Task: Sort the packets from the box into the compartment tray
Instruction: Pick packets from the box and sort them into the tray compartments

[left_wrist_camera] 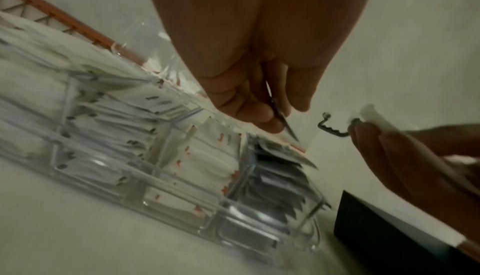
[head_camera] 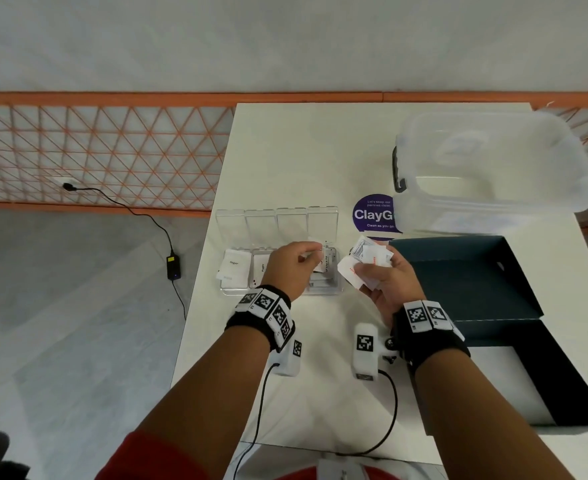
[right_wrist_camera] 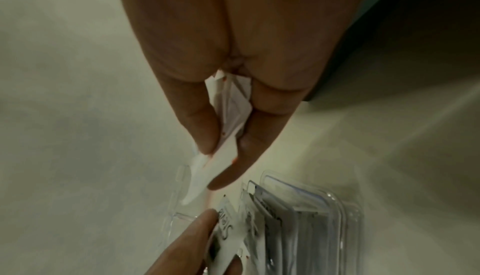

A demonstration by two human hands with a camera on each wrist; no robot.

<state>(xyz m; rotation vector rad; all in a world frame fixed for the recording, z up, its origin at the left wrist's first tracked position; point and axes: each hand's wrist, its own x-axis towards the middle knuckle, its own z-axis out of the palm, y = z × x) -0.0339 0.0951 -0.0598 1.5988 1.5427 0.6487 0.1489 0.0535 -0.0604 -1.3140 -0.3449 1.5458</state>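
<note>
A clear compartment tray (head_camera: 230,289) with its lids (head_camera: 275,221) open lies on the white table, holding sorted white packets (head_camera: 234,266) in its sections. My left hand (head_camera: 294,263) hovers over the tray's right end and pinches a thin white packet (head_camera: 315,254) between thumb and fingers; the left wrist view shows this packet (left_wrist_camera: 289,131) edge-on above the tray (left_wrist_camera: 233,226). My right hand (head_camera: 380,271) holds a bunch of white packets (head_camera: 363,259) just right of the tray, seen also as packets (right_wrist_camera: 228,105) squeezed between thumb and fingers. The dark open box (head_camera: 469,271) lies to the right.
A clear plastic storage bin (head_camera: 493,174) stands at the back right, beside a purple round sticker (head_camera: 375,214). The box's flap (head_camera: 541,382) spreads along the table's right side. An orange lattice barrier (head_camera: 95,150) and a cable with a charger (head_camera: 173,267) lie off the table's left edge.
</note>
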